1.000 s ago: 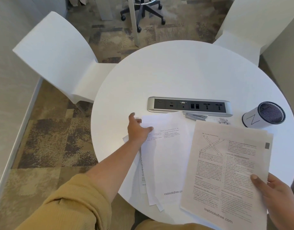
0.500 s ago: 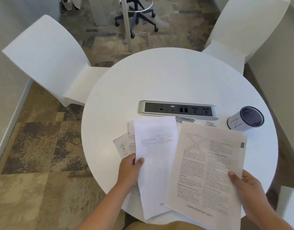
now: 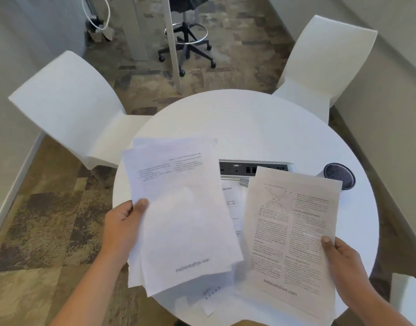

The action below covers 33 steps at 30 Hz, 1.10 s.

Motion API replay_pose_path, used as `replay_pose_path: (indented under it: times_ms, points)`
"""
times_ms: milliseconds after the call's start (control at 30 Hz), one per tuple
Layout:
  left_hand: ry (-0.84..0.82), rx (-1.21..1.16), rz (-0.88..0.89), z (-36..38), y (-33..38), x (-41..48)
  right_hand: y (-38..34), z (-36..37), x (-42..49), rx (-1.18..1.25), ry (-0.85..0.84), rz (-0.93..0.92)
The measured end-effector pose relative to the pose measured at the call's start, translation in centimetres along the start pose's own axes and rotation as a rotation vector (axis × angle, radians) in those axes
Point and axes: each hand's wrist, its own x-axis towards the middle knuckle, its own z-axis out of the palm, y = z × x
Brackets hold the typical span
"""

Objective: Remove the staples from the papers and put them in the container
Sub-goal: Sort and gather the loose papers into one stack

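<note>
Head view shows what has changed: half a second ago my left hand (image 3: 125, 222) was only pinching the near edge of the loose sheets while they lay on the table (image 3: 261, 128); now it has lifted that left sheaf (image 3: 181, 208) clear, thumb on top at its left edge and fingers curled underneath, several pages fanned beyond the grip. My right hand (image 3: 341, 257) is closed on the right sheaf (image 3: 289, 231) as before, thumb pressed on its right margin, the printed page tilted up toward me. Between the two grips a few pages (image 3: 232, 203) lie flat on the table, and a small scrap (image 3: 208, 309) sits near the table edge below the left sheaf. Beyond the right sheaf's top edge I can make out the grey staple remover (image 3: 244, 182) beside the power strip (image 3: 244, 169), and the container (image 3: 338, 176) on its side, further right. I cannot see a staple in either sheaf. My read: I am sorting or checking sheets, with both hands full, so one sheaf must go down before the remover can be picked up.
</note>
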Motion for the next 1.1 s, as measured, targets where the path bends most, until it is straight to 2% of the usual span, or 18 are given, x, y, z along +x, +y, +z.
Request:
replay_pose_path:
  times_ms: [200,333,533,667,967,1100]
  points:
    - [-0.230,-0.137,0.010,5.9,1.3,-2.4,-1.5,2.3,-0.5,0.040,-0.069,-0.057]
    - [-0.333,-0.134,-0.025,9.2,1.2,-3.9,-2.1,4.1,-0.9,0.125,-0.146,-0.040]
    - [-0.213,0.017,-0.022,10.4,0.1,-4.2,-3.1,5.6,-1.7,0.251,-0.307,-0.011]
    - [-0.274,-0.026,-0.076,10.2,-0.4,-4.2,-3.3,5.8,-2.1,0.271,-0.376,0.000]
    - [-0.122,-0.145,-0.119,11.0,-1.7,-4.4,-3.1,6.3,-2.8,0.132,-0.336,-0.054]
    - [-0.115,-0.172,-0.097,11.2,-2.1,-4.4,-2.7,6.7,-3.1,0.047,-0.335,-0.113]
